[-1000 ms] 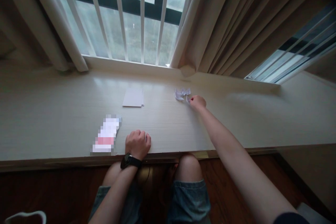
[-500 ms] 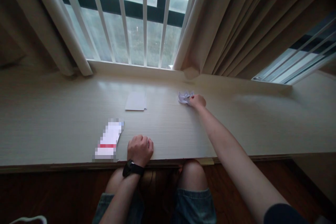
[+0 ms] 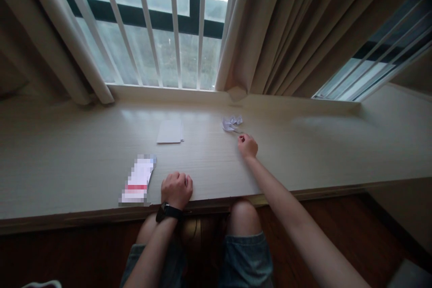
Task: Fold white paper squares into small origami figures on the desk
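Observation:
My left hand (image 3: 177, 190), with a black watch (image 3: 168, 212) on its wrist, rests in a loose fist at the near edge of the white wooden ledge (image 3: 202, 157). No object shows in it. My right hand (image 3: 248, 146) is just in front of the crumpled white paper pieces (image 3: 231, 123), its fingers pinched together. A thin dark line shows between the fingertips and the paper; whether the fingers hold anything is too small to tell. Left of the crumpled paper lies a small stack of white square paper (image 3: 169, 132).
A blurred-out white item with a red band (image 3: 138, 180) lies left of my left hand. Behind the ledge stand a barred window (image 3: 151, 45) and beige curtains (image 3: 283, 31). My knees (image 3: 243, 216) are under the ledge's front edge.
My right hand has drawn back from the crumpled paper toward me, and the paper stays on the ledge. The left hand stays in place; the view has shifted slightly.

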### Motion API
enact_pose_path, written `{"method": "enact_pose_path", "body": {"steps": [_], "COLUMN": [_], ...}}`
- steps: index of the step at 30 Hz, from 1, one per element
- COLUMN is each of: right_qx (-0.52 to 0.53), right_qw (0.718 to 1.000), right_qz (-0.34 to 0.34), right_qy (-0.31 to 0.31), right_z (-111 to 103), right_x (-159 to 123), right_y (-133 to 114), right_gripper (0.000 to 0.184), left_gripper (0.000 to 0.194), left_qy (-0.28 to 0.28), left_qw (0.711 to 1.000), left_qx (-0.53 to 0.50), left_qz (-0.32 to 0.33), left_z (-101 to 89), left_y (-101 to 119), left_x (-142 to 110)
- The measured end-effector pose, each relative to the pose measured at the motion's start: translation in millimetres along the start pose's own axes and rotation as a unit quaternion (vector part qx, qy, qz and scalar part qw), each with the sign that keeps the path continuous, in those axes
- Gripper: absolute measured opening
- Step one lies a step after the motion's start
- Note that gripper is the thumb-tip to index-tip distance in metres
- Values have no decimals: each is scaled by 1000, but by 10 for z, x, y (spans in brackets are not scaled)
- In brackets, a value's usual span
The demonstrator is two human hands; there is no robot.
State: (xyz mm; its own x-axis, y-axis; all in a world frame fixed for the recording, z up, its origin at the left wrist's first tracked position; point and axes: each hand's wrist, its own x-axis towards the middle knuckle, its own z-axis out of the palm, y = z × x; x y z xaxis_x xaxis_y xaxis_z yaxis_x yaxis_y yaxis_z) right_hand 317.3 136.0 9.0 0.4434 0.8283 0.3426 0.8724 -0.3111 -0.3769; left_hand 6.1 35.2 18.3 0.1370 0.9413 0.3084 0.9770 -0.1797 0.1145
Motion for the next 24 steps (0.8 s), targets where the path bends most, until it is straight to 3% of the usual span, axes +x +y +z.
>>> {"method": "enact_pose_path", "body": {"steps": [5,9,16,24], "right_qx": [-8,-21,-25,-6], "right_qw": [1000,999,997,996], "right_qz": [-12,-4,-25,-16], "right_qy": [-3,-35,-71,-92], "right_z": [88,244,339,335], "right_x": [605,861,936,956], "right_y": [175,251,258,170], "right_gripper": [37,29,18,22], "left_gripper": [31,31,32,31], "left_qy": [-11,-14,-9,-7], "left_qw": [1000,1000,1000,1000], "left_qx": [8,9,15,16], "left_qz": [5,7,8,10], "left_z": [-27,-27,-14,-6], "left_y": [11,6,7,7], "left_x": [14,27,39,37]}}
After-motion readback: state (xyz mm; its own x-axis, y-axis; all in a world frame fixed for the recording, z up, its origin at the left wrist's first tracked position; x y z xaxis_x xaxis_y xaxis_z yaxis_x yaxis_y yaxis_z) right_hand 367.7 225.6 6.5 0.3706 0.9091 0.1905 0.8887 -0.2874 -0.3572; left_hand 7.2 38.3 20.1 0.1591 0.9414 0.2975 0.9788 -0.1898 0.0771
